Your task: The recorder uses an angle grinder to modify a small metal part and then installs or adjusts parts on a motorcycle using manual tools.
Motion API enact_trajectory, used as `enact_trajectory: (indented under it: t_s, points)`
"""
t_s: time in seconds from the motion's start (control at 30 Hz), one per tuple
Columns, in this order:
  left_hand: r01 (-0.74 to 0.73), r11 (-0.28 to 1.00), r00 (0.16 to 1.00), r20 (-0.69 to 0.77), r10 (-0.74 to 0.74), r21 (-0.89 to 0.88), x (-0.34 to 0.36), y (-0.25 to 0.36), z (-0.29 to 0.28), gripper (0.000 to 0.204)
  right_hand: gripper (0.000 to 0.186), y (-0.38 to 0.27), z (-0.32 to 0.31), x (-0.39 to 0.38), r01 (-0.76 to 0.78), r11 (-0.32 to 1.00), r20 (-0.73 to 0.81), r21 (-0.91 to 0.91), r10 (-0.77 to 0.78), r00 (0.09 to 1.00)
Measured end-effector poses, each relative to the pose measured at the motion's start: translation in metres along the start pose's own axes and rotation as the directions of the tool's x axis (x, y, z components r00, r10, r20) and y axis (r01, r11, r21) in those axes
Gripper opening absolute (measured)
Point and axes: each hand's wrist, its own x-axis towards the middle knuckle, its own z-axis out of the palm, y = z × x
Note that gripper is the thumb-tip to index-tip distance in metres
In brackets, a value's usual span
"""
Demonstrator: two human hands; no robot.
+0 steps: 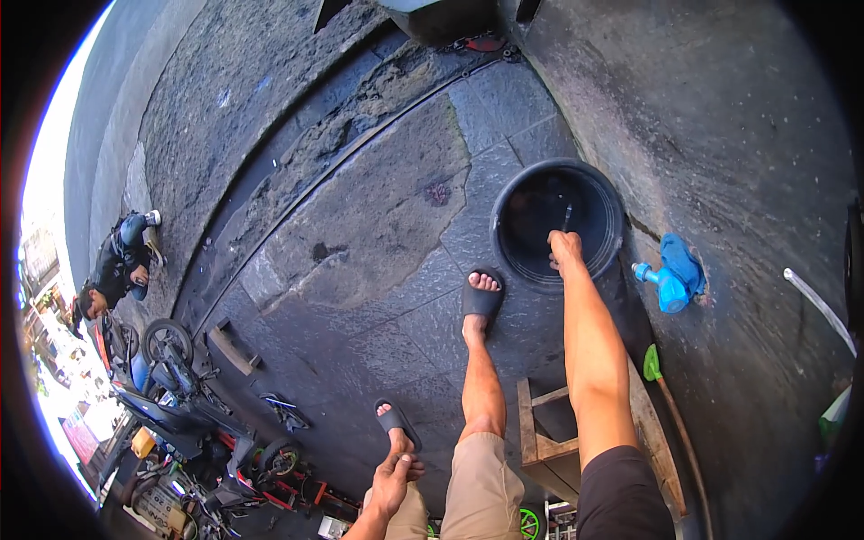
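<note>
A round black tub [608,212] stands on the wet paving, ahead and to the right of my sandalled feet. Over its near side reaches my right hand [565,250], with its fingers closed on a thin dark rod-like tool [567,217] that points into the tub. The tool's exact kind is too small to tell, and the tub's dark inside shows little. My left hand [393,479] is held low above my left leg, away from the tub. Its fingers are curled together; whatever may be in them is hidden.
Right of the tub, a blue tap with blue cloth [677,274] juts from the wall. A wooden stool [531,423] and a green-headed stick [652,363] are near my right arm. Motorcycles [180,414] and a crouching person [117,261] are at left.
</note>
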Motion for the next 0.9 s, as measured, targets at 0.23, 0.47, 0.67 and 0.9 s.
enact_trajectory:
  t_s: [0.23,0.47,0.67,0.9]
  points:
    - [-0.005,1.000,0.997,0.078,0.004,0.003,-0.004,0.022,0.033,0.035,0.030,0.044,-0.010,-0.038,0.140,0.979,-0.131,-0.147,-0.159,0.978]
    - [-0.064,0.996,0.986,0.147,0.074,-0.068,0.040,0.048,0.073,0.042,0.035,0.110,0.005,-0.243,0.498,0.803,0.277,-0.328,-0.422,0.863]
    - [0.083,0.932,0.952,0.304,0.030,-0.353,0.069,0.062,0.084,0.032,0.049,0.130,0.015,-0.351,0.790,0.519,0.700,-0.327,-0.429,0.571]
    - [0.080,0.990,0.979,-0.175,-0.100,-0.114,0.074,0.041,0.048,0.013,0.032,0.068,0.011,-0.247,0.632,0.735,0.553,-0.246,-0.429,0.714]
